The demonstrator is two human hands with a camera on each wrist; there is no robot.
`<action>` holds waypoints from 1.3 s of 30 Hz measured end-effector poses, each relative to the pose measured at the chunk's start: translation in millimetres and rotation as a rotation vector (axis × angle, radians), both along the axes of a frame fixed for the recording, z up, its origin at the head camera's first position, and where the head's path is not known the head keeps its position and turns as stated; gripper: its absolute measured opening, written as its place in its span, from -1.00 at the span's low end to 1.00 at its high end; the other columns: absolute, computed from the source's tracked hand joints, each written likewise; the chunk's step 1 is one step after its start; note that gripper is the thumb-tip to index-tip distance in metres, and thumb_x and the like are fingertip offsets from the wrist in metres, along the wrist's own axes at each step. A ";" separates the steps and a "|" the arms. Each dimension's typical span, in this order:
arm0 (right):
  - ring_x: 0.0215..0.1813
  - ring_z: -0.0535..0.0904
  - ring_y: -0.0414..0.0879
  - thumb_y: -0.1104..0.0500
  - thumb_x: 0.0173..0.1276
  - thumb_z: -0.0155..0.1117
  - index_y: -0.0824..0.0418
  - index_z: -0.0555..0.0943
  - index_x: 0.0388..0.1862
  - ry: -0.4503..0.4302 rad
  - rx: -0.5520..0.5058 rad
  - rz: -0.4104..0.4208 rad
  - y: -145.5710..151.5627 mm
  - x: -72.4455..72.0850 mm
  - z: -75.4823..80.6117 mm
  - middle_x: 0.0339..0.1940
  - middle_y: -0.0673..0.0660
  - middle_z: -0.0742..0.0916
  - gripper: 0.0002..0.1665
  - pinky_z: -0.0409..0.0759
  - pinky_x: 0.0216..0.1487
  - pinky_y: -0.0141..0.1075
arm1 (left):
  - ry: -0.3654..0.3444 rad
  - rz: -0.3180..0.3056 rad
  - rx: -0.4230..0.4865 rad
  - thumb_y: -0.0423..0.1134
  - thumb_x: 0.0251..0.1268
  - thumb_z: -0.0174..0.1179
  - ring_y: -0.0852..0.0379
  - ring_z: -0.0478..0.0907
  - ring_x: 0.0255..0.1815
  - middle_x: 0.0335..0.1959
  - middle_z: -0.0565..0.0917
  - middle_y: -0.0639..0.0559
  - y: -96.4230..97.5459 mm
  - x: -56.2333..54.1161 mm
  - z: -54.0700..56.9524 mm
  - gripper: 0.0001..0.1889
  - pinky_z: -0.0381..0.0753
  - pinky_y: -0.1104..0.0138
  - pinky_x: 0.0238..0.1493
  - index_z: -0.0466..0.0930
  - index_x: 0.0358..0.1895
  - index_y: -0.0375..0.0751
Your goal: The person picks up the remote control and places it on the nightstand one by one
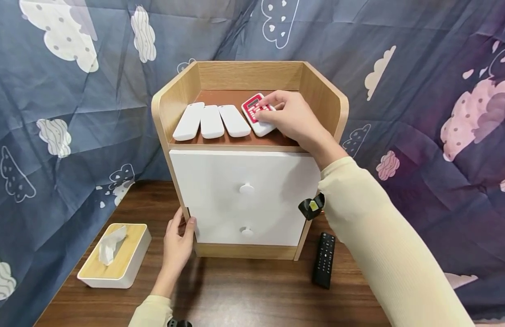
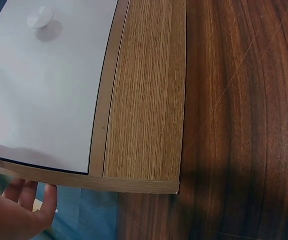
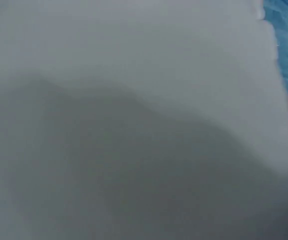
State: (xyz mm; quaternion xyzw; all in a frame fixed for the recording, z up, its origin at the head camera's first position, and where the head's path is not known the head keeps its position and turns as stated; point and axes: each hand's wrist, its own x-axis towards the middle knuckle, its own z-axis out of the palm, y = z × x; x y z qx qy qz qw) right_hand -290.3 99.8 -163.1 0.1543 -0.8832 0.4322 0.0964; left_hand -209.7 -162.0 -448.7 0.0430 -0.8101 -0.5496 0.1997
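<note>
Perhaps the calculator (image 1: 250, 111), pinched by the right hand (image 1: 295, 116) at three o'clock from the white cases (image 1: 212, 121) on the top shelf (image 1: 224, 96), could knock the nearest one askew if swung toward nine o'clock, while the left hand (image 1: 179, 240) grips the cabinet (image 1: 244, 211) at eight o'clock.

Brown wood tbl (image 1: 244, 290) w/ white-front cabinet (image 1: 244, 211), tissue box (image 1: 126, 261) & blk remote (image 1: 324, 260) on it.
</note>
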 end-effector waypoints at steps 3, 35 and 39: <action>-0.08 0.55 -0.14 0.00 0.31 0.31 0.05 0.65 0.08 0.034 0.074 -0.043 -3.1 0.4 -0.5 -0.07 0.12 0.70 -0.63 0.43 -0.10 -0.33 | 0.015 0.003 -0.005 -0.09 0.54 0.05 -0.12 0.49 0.12 0.13 0.48 -0.26 0.8 -0.2 1.2 -0.44 0.48 0.18 0.03 0.26 0.49 -0.19; -0.18 0.56 -0.14 0.37 0.36 0.17 0.49 0.65 -0.10 0.724 -0.507 0.027 29.8 76.5 -64.2 -0.15 0.06 0.71 -0.77 0.46 -0.14 -0.41 | -0.008 -0.010 0.020 -0.12 0.55 0.05 -0.17 0.48 0.17 0.17 0.46 -0.29 -2.2 0.0 -1.6 -0.43 0.47 0.04 0.11 0.22 0.51 -0.22; -0.10 0.60 -0.07 0.47 0.32 0.13 0.65 0.58 -0.18 0.797 -0.663 0.015 54.7 90.0 -122.7 -0.12 0.17 0.74 -0.80 0.50 -0.08 -0.40 | -0.002 -0.009 0.023 -0.11 0.55 0.05 -0.15 0.48 0.16 0.16 0.47 -0.27 -2.2 -1.0 -3.7 -0.43 0.47 0.10 0.08 0.23 0.51 -0.20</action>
